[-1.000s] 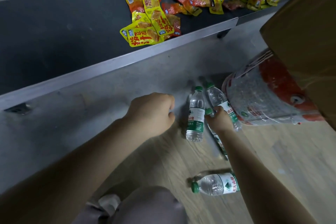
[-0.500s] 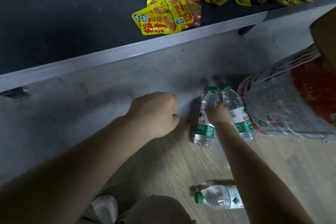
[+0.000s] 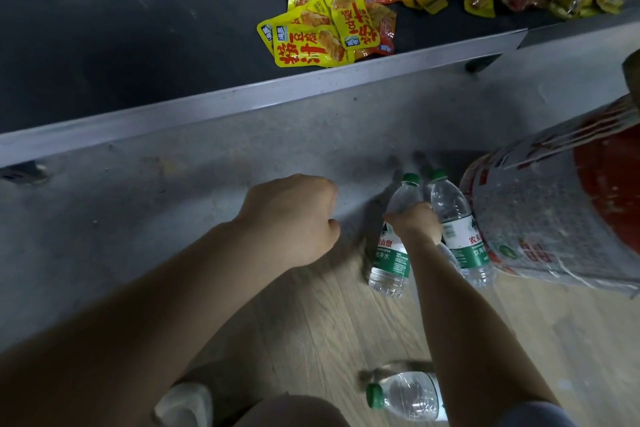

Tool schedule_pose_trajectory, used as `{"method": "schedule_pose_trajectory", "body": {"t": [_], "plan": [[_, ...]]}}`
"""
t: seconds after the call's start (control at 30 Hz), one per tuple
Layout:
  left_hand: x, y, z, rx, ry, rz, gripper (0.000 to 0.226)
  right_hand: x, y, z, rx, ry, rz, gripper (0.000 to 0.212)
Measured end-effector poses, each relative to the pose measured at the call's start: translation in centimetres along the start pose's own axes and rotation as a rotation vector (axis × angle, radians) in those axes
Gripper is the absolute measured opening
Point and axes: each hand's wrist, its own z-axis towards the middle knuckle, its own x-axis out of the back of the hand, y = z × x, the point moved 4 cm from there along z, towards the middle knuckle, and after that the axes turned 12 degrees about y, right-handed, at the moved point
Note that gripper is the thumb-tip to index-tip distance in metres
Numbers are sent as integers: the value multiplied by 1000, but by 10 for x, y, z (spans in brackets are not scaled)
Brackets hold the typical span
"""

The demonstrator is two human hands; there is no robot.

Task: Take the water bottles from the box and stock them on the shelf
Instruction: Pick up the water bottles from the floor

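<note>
Bottles first: two clear plastic water bottles with green caps and green labels are stood side by side at the foot of the grey shelf base point(image 3: 207, 156), the left standing bottle point(image 3: 391, 253) and the right standing bottle point(image 3: 460, 236), long axes upright, caps up. The right hand point(image 3: 414, 224) is wedged between their shoulders, and it looks wrapped on something there, though which bottle can't be told. The left hand point(image 3: 291, 218) is clenched on nothing visible, hung just left of the pair, not touching. A third clear green-capped bottle point(image 3: 403, 395) is laid flat on the pale wooden floor point(image 3: 311, 322), near side, cap pointing left. The plastic-wrapped bottle pack point(image 3: 540, 218) is sat hard against the right bottle. So the right hand is closest, probably.
</note>
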Motion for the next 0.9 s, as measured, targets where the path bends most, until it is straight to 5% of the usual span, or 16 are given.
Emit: {"method": "schedule_pose_trajectory", "body": {"t": [0.9], "plan": [[71, 16, -50, 51, 9, -50, 23, 105, 1, -88, 249, 82, 168, 71]]}}
